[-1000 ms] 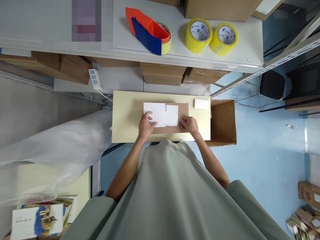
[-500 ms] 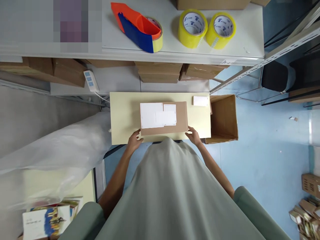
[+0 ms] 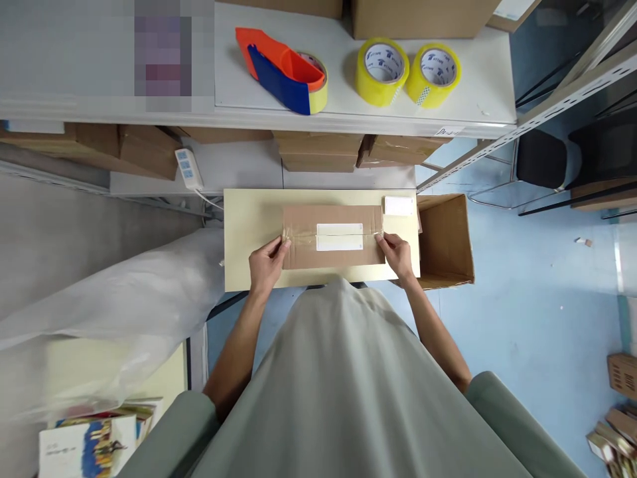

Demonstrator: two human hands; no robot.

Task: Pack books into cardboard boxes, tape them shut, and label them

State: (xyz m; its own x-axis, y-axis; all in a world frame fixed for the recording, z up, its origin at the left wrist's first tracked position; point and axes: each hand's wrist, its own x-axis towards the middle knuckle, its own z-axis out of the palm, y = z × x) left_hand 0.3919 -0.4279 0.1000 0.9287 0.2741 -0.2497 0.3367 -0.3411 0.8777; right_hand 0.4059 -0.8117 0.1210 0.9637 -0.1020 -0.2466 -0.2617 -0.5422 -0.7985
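Observation:
A brown cardboard box (image 3: pixel 301 257) is held above or on the cream table (image 3: pixel 251 265), its taped seam and a white label facing up. My left hand (image 3: pixel 266 264) grips the box at its left end, thumb near the tape. At the opposite end my right hand (image 3: pixel 397 255) pinches the right edge by the tape. A small stack of white labels (image 3: pixel 398 206) lies at the table's back right corner, just beyond the box.
On the shelf above sit an orange and blue tape dispenser (image 3: pixel 283 70) and two yellow tape rolls (image 3: pixel 382 72) (image 3: pixel 434 74). An open carton (image 3: pixel 445 242) stands right of the table. Clear plastic wrap (image 3: pixel 164 285) bulges at the left.
The box has turned over: the face with large white labels was up, and now the taped face with one label is. Both hands have closed on its ends.

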